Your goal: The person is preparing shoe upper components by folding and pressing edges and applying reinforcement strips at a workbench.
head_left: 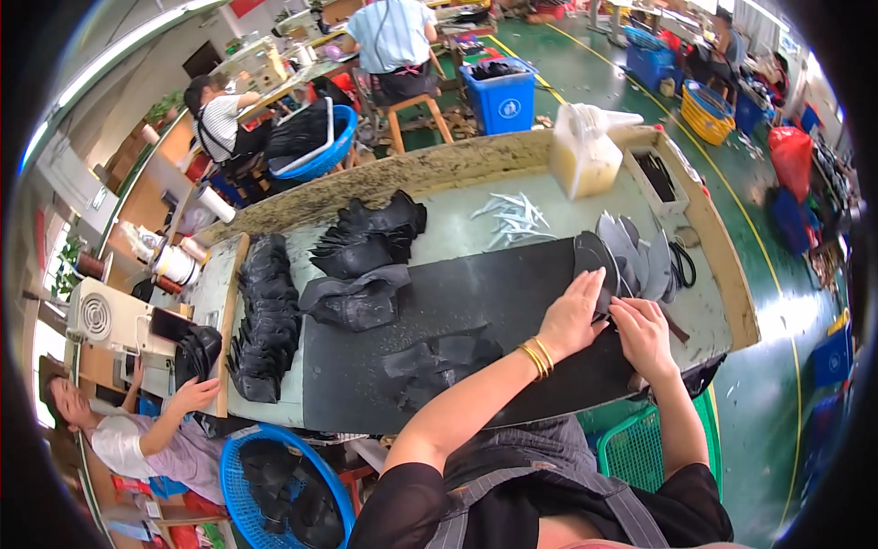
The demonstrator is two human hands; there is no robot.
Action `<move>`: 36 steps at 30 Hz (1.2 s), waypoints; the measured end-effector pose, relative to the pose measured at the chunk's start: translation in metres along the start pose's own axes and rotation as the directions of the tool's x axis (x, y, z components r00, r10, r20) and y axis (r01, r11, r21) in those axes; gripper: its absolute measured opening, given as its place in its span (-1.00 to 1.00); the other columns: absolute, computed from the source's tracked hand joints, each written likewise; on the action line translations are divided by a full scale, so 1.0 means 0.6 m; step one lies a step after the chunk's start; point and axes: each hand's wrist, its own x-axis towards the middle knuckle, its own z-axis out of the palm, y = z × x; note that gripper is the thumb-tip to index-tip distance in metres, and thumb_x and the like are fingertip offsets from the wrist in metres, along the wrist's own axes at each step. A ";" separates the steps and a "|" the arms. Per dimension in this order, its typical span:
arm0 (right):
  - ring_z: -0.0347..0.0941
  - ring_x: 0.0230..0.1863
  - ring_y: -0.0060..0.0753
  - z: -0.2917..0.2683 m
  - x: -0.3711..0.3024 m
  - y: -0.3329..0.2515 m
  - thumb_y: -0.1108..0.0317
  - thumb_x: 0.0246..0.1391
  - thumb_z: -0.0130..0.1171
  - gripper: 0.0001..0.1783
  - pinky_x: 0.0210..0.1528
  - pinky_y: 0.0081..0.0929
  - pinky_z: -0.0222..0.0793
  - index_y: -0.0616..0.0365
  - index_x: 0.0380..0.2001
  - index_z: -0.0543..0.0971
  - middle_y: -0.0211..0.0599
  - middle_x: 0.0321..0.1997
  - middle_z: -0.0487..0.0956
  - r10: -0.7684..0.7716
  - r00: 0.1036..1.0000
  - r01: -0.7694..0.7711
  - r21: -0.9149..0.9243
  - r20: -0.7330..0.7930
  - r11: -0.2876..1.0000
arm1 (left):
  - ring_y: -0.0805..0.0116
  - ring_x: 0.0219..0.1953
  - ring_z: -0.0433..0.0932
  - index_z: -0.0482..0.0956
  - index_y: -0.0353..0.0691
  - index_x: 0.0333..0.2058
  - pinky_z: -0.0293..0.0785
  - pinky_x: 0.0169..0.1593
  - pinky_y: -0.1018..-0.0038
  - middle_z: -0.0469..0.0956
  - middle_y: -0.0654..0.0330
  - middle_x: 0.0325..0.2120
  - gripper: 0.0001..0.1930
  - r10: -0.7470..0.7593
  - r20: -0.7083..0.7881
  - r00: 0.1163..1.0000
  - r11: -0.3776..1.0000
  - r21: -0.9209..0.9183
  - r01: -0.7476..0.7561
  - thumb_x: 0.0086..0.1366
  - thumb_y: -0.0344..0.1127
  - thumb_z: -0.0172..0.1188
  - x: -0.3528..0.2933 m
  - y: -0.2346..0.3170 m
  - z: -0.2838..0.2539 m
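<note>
My left hand [576,314], with gold bangles at its wrist, lies with stretched fingers on a black curved piece [593,254] at the right end of a black work mat [485,284]. Close beside it, my right hand [644,335] has its fingers pinched at the near edge of that piece; the fingertips partly hide the spot. Just beyond my hands stand several grey curved pieces [631,247]. Thin white strips [512,220] lie loose behind the mat. More black shaped pieces [439,361] rest on the mat, left of my forearm.
Overlapping black pieces [265,320] line the table's left side, with another stack [370,233] beside them. A plastic glue bottle [585,156] and a small box [657,178] stand at the back. Wooden rims [384,169] edge the table. A co-worker [137,439] sits left, near a blue basket [240,494].
</note>
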 end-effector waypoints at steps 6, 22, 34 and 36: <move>0.59 -0.23 -0.06 -0.017 0.015 0.014 0.61 0.05 0.14 -0.78 -0.18 -0.27 0.52 0.30 -0.19 0.60 -0.14 -0.24 0.67 0.173 0.977 -0.144 0.213 -0.123 0.966 | -0.01 0.11 0.44 0.27 -0.41 0.22 0.41 0.20 0.27 0.46 -0.08 0.05 -0.30 0.046 -0.104 0.993 0.998 0.053 -0.041 0.05 -0.52 0.25 0.015 -0.013 0.006; 0.55 -0.21 0.02 -0.027 0.001 -0.026 0.56 0.25 -0.01 -0.83 -0.11 -0.28 0.45 0.28 -0.18 0.56 -0.05 -0.24 0.60 0.385 0.915 -0.339 0.290 -0.119 0.895 | 0.06 -0.20 0.54 0.61 -0.23 -0.29 0.52 -0.10 0.32 0.52 0.06 -0.28 -0.69 -0.290 -0.439 0.850 0.920 -0.372 0.121 -0.10 -0.58 0.36 0.011 -0.027 0.054; 0.58 -0.31 -0.10 0.013 0.013 -0.010 0.48 0.29 0.06 -0.88 -0.22 -0.40 0.46 0.20 -0.18 0.57 -0.10 -0.31 0.62 0.468 0.798 -0.419 0.209 -0.380 0.884 | 0.09 -0.10 0.48 0.48 -0.32 -0.15 0.64 -0.25 0.46 0.36 0.00 -0.11 -0.64 -0.301 -0.420 0.856 0.927 -0.340 0.159 0.05 -0.68 0.27 -0.007 0.007 0.044; 0.58 -0.31 -0.11 0.014 0.007 -0.006 0.48 0.29 0.06 -0.88 -0.22 -0.40 0.46 0.20 -0.18 0.57 -0.11 -0.31 0.62 0.491 0.789 -0.451 0.194 -0.369 0.871 | 0.08 -0.09 0.48 0.47 -0.33 -0.14 0.64 -0.25 0.46 0.35 0.00 -0.10 -0.64 -0.305 -0.421 0.855 0.924 -0.347 0.159 0.05 -0.68 0.27 -0.003 0.012 0.051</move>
